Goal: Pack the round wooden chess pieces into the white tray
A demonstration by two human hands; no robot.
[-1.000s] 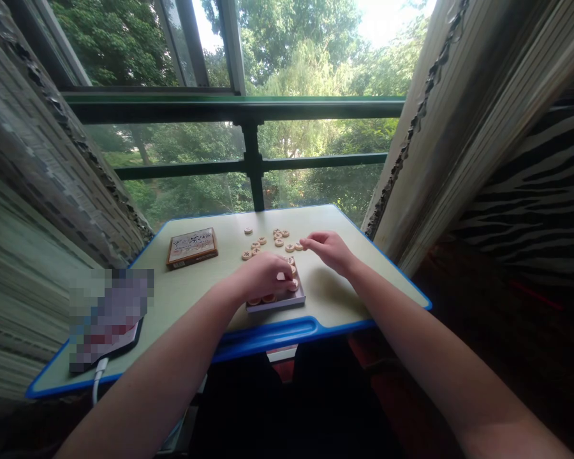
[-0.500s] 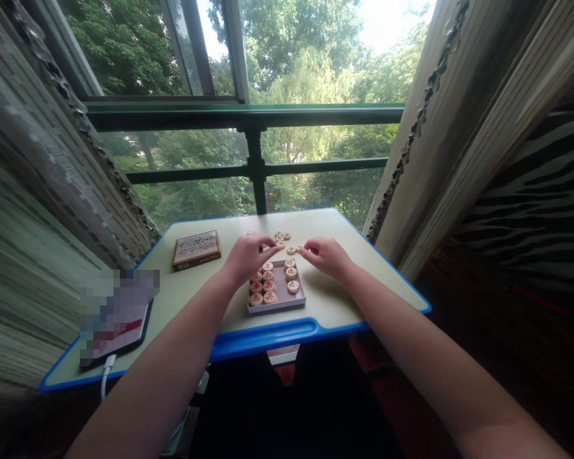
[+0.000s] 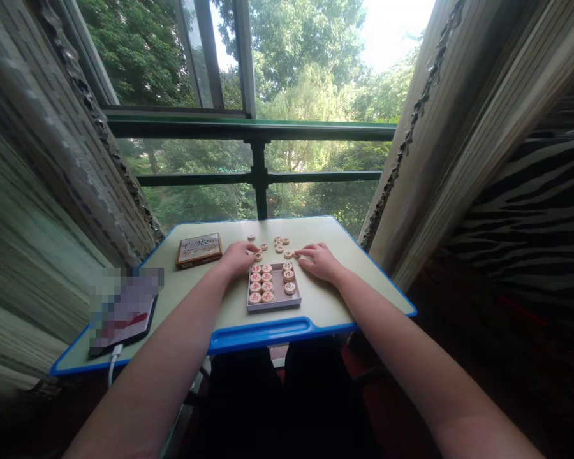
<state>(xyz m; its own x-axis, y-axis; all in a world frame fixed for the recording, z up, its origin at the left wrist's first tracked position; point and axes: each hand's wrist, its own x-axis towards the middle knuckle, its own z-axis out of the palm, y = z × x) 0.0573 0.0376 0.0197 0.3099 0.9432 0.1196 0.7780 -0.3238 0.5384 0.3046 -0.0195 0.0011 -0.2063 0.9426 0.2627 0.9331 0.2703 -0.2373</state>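
Note:
Beyond the box's far left corner, my left hand (image 3: pixel 239 258) has its fingers closed on a round wooden xiangqi piece (image 3: pixel 259 257) at the tabletop. My right hand (image 3: pixel 318 260) rests low over the table, right of the box, fingers stretched and apart. Its fingertips are beside another xiangqi piece (image 3: pixel 288 255); whether they touch it is unclear. Between my forearms sits a shallow open box (image 3: pixel 273 306). Red-marked pieces (image 3: pixel 267 287) fill two columns on its left, and dark-marked pieces (image 3: pixel 289 288) stand along its right side. Several loose pieces (image 3: pixel 279 248) lie behind the box.
A flat box with a printed lid (image 3: pixel 198 248) lies at the table's left. Nearer me on that side is a tablet-like device (image 3: pixel 127 322), partly blurred, with a white cable (image 3: pixel 115 363). The blue-edged table (image 3: pixel 354 287) stands against a green window railing (image 3: pixel 316 131), between curtains.
My left hand has moved left, away from the middle, to a piece left of the box's back. My right hand has loosened from a pinch and its fingers have spread. The view has shifted slightly.

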